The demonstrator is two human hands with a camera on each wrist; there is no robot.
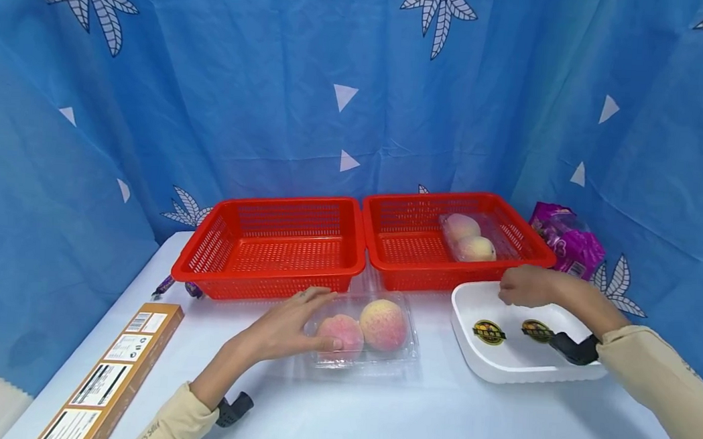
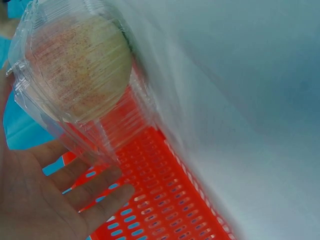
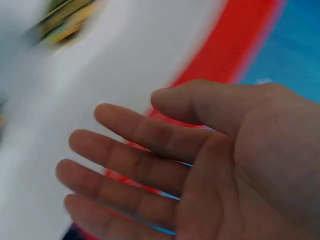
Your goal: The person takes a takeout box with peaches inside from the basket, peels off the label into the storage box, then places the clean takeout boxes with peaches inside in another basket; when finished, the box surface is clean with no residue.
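Observation:
In the head view, a clear plastic clamshell box (image 1: 414, 331) with two pink-yellow peaches (image 1: 384, 325) lies on the table in front of the red baskets. My left hand (image 1: 287, 326) spans its left end, thumb at the front and fingers towards the back. The left wrist view shows these fingers spread and fairly straight, beside the box and touching its edge. Over the white tray (image 1: 475, 365) hovers my right hand (image 1: 529, 286); its fingers are loosely bent and hold nothing. Two black-and-gold oval labels (image 1: 489, 332) lie in that tray.
Two red slotted baskets, a left one (image 1: 275, 285) and a right one (image 1: 456, 280), stand at the back. The right one contains another clamshell of peaches (image 1: 475, 248). A purple bag (image 1: 567, 243) lies beyond it. Along the left edge is a long cardboard box (image 1: 112, 373).

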